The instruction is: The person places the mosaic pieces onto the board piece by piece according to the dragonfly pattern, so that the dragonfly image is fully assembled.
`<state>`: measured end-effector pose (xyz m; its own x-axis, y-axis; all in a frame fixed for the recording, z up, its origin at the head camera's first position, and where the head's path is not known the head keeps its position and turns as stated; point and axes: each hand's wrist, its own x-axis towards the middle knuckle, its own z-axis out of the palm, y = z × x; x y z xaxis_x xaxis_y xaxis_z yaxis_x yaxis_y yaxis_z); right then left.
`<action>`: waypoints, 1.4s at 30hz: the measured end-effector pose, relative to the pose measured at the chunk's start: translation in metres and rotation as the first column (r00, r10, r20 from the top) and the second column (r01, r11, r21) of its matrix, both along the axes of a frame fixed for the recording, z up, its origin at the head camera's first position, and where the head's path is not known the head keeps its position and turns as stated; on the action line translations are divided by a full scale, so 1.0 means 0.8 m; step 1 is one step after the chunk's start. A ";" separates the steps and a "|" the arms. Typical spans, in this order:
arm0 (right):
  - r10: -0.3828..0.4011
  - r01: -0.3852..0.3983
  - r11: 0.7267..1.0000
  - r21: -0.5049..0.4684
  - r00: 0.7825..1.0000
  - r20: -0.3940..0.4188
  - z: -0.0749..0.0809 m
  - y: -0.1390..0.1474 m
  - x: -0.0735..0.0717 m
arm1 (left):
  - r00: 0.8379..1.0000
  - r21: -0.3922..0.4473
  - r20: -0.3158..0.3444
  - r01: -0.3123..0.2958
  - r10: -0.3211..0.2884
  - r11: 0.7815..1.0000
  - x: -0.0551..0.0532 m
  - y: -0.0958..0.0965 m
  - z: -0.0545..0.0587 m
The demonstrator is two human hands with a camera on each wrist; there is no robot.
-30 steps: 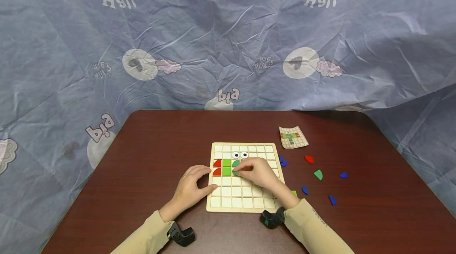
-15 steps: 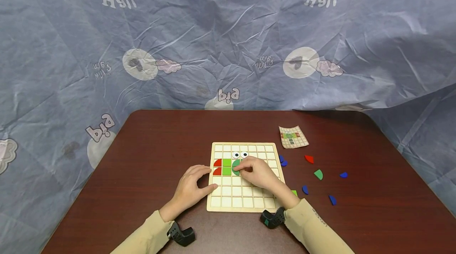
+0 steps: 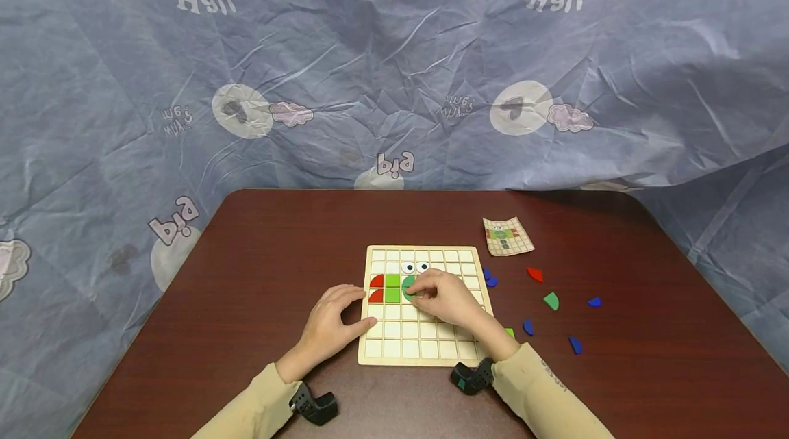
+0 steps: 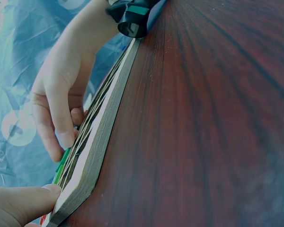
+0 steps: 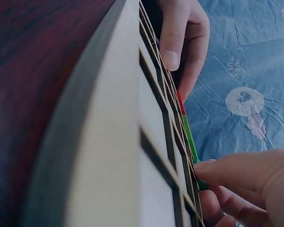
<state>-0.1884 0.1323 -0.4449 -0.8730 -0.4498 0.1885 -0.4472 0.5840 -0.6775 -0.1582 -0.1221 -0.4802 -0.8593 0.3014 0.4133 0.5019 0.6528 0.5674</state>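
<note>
On the table lies a pale wooden grid board (image 3: 394, 350). My left hand (image 3: 329, 324) rests at its left edge, fingers extended and thumb on the frame. My right hand (image 3: 450, 300) is over the middle of the board, thumb and index finger pinching a dark green quarter-circle piece (image 3: 406, 297) low in its cell. Another dark green quarter-circle (image 3: 408, 281) lies directly above. To their left are light green squares (image 3: 392, 288) and red quarter-circles (image 3: 376, 288). Two eye pieces (image 3: 416, 267) sit higher up. The right hand hides some cells; its thumb (image 5: 227, 172) shows in the right wrist view.
Right of the board lie a red quarter-circle (image 3: 535, 275), a green one (image 3: 551, 300) and several blue pieces (image 3: 575, 345). A light green piece (image 3: 509, 333) is partly hidden by the right arm. A pattern card (image 3: 508, 238) lies at the back right.
The dark green piece under my right fingers has gone from slightly askew to lining up beneath the upper one. The right fingertips shifted slightly; the left hand stayed in place.
</note>
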 end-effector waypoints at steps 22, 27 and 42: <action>-0.061 0.060 0.998 0.032 0.997 0.047 0.010 0.004 0.001 | 1.000 0.002 0.004 -0.003 0.003 1.000 0.000 0.001 0.002; -0.065 0.063 0.998 0.026 0.994 0.086 0.021 0.017 -0.002 | 1.000 0.004 0.002 -0.002 0.002 1.000 0.000 0.001 0.002; -0.038 0.043 0.999 -0.020 0.979 0.201 0.062 0.101 -0.018 | 1.000 0.003 -0.008 -0.004 0.004 1.000 0.000 0.001 0.000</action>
